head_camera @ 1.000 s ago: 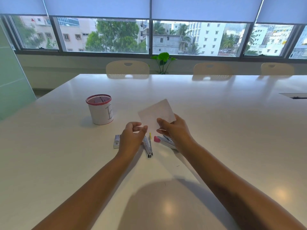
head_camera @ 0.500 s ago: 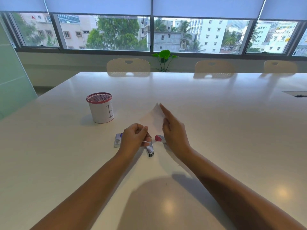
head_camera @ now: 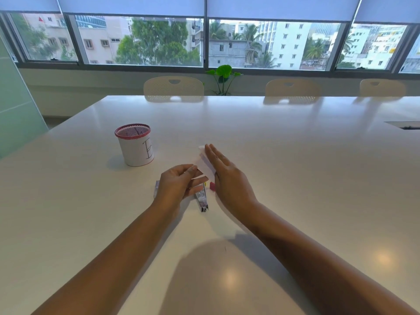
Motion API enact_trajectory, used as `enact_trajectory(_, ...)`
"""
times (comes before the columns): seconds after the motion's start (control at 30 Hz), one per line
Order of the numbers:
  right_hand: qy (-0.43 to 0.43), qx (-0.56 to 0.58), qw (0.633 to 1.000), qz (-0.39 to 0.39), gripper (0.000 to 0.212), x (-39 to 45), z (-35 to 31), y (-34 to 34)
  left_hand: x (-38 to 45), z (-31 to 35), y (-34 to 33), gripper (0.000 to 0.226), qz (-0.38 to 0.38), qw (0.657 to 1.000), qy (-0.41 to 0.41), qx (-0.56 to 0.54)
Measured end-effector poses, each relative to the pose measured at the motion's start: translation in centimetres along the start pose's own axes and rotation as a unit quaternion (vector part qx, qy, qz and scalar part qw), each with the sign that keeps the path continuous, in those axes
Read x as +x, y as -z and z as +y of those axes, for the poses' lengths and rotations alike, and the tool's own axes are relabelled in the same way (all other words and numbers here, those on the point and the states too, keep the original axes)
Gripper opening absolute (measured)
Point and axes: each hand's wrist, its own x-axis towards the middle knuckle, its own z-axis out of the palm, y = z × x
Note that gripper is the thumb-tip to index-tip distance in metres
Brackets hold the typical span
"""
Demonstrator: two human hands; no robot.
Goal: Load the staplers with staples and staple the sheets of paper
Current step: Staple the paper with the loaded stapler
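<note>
A small white sheet of paper (head_camera: 204, 165) stands almost on edge above the table between my hands. My left hand (head_camera: 176, 186) pinches its near corner with thumb and fingertips. Against its right face lies my right hand (head_camera: 225, 176), fingers straight and together. Below them a small silver stapler with a yellow end (head_camera: 203, 197) lies on the white table (head_camera: 295, 169). A pink stapler (head_camera: 212, 186) shows only as a tip beside my right hand. A small staple box (head_camera: 156, 189) peeks out left of my left hand.
A white mesh pen cup with a red rim (head_camera: 135, 145) stands to the left, behind my hands. Three pale chairs (head_camera: 173, 87) line the far table edge, with a green plant (head_camera: 223, 75) at the window. A cable hatch (head_camera: 404, 125) sits at the far right.
The paper, first held flat facing me by both hands, has turned nearly edge-on. My right hand let go of its pinch and straightened its fingers flat along the sheet.
</note>
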Motion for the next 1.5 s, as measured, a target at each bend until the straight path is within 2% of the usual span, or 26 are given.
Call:
enact_trajectory(0.13,0.054,-0.013,0.998,-0.012,0.063,0.0,0.0,-0.3,-0.3,0.1,0.0,0.018,-0.001,0.999,-0.013,-0.032)
enact_trajectory(0.27,0.077,-0.009,0.997,-0.027,0.058,0.1,0.1,-0.2,-0.2,0.2,0.2,0.015,0.003,1.0,-0.021,-0.019)
enact_trajectory(0.4,0.076,-0.013,0.996,-0.05,0.057,0.1,0.5,-0.2,-0.1,0.5,0.3,0.014,-0.011,0.999,-0.019,-0.028)
enact_trajectory(0.7,0.075,-0.009,0.996,-0.049,0.064,0.2,0.9,-0.3,-0.1,0.8,0.6,0.012,-0.032,0.999,-0.013,-0.029)
enact_trajectory(1.03,0.06,0.021,0.995,-0.078,0.074,0.3,1.1,-0.8,0.0,0.6,0.5,0.011,-0.025,0.998,0.004,-0.063)
enact_trajectory(1.33,0.06,-0.009,0.989,-0.138,0.066,0.3,0.7,-0.5,0.3,0.2,0.8,0.009,-0.018,0.998,0.011,-0.062)
enact_trajectory(1.43,0.056,0.04,0.991,-0.119,0.059,0.5,0.2,0.4,0.5,0.2,1.0,0.007,-0.006,0.999,0.006,-0.044)
enact_trajectory(1.5,0.001,0.139,0.987,-0.078,0.053,0.9,-0.2,1.4,0.6,0.3,1.1,0.005,0.01,1.0,-0.009,-0.023)
